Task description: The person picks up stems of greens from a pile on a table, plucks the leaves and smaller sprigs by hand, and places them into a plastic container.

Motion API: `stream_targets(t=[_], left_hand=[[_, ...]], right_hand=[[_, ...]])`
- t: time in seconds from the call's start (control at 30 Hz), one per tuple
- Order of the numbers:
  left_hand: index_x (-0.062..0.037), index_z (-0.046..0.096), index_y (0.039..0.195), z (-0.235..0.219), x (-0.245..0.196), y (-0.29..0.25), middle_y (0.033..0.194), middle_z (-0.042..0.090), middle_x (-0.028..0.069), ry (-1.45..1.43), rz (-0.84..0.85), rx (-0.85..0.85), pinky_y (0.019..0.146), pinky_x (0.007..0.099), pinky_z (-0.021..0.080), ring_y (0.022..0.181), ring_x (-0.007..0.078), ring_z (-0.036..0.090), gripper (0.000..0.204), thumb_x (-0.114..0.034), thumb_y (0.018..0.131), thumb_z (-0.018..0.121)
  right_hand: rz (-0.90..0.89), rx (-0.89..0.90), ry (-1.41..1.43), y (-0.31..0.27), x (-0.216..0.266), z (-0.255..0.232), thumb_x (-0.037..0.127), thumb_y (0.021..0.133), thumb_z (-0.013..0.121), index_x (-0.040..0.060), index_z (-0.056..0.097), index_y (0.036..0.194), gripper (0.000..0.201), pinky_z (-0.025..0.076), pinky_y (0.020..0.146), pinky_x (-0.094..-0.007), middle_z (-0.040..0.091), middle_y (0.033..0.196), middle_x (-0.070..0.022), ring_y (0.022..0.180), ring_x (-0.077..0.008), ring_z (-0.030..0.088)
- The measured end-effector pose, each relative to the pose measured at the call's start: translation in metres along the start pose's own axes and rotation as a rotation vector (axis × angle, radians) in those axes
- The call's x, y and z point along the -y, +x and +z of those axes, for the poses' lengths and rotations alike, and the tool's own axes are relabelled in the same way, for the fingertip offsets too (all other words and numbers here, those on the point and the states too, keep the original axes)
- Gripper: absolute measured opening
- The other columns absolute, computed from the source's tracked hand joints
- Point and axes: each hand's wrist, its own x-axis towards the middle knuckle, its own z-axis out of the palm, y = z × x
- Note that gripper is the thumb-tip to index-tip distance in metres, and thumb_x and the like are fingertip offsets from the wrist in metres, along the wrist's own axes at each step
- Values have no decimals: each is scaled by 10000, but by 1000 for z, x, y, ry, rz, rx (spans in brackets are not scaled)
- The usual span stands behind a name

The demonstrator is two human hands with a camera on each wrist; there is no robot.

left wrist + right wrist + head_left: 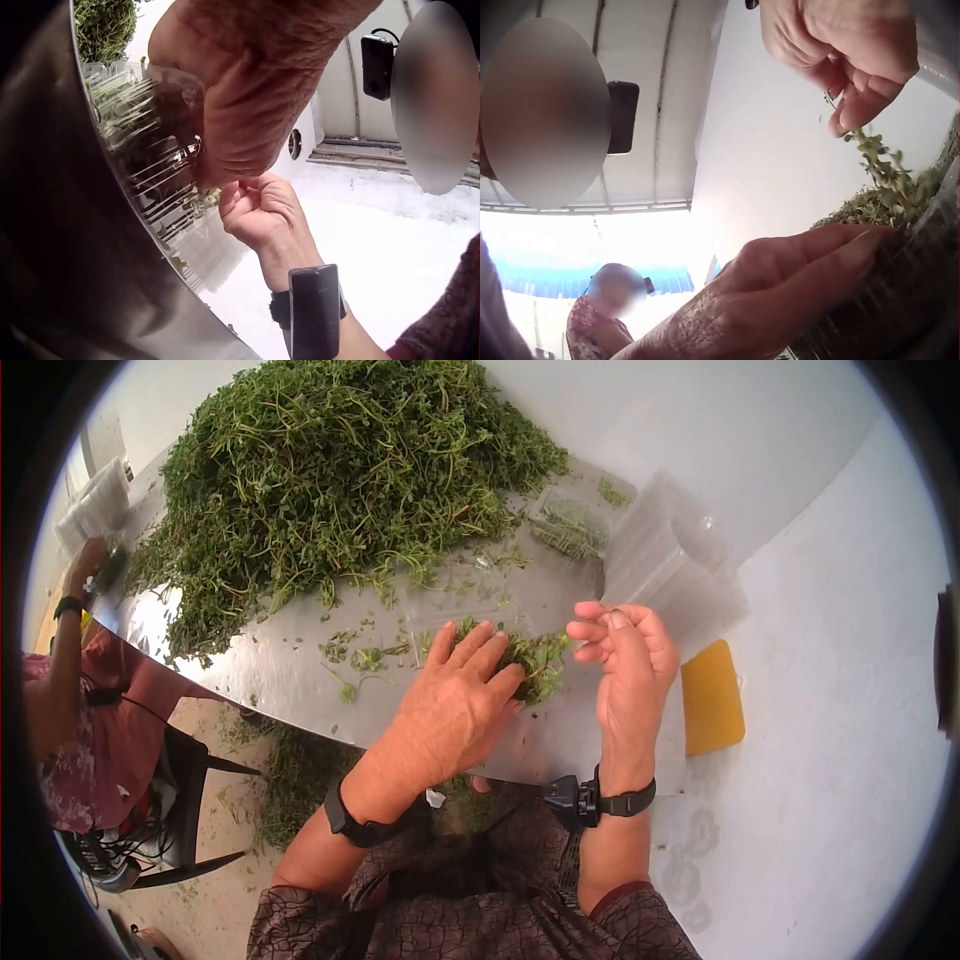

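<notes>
My left hand (pixel 460 695) lies palm down, fingers extended, over leafy green sprigs (pixel 540 665) in a clear plastic container (pixel 176 214) near the table's front edge. Just right of it my right hand (pixel 635 660) is raised, with thumb and fingertips pinching a thin stem. In the right wrist view, a leafy sprig (pixel 885 165) stretches from below the right fingertips down to the greens beside the left hand (pixel 780 289). Much of the container is hidden under the left hand in the head view.
A large heap of greens (pixel 350 480) covers the back of the metal table (pixel 300 690). A filled clear box (pixel 568 525) and a stack of clear containers (pixel 665 550) stand at right, near a yellow board (pixel 713 698). Another person's hand (pixel 88 560) is at the far left.
</notes>
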Motion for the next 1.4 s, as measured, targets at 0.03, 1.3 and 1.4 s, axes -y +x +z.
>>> stream_targets(t=[0.03,1.3,1.4], left_hand=[[-46,624,1168,0,0,0,1331,534,204,-1,0,-1,1116,551,317,1317,382,456,374,-138,814,701],[-12,654,1202,-36,23,-31,1380,558,178,-177,-87,-158,1157,492,288,1316,333,501,329,-86,889,587],[-15,653,1207,-37,23,-35,1360,578,171,-138,-85,-141,1161,490,282,1316,324,507,312,-141,934,570]], right_hand=[[0,1,-1,0,0,0,68,971,498,-15,602,957,134,541,656,-269,698,992,-163,790,-176,696],[686,-135,-646,-198,33,-226,33,901,549,-36,610,839,111,528,532,-259,684,772,-117,622,-146,662],[855,-198,-647,-231,-1,-243,44,905,548,-30,611,850,112,528,534,-251,680,774,-104,624,-142,662]])
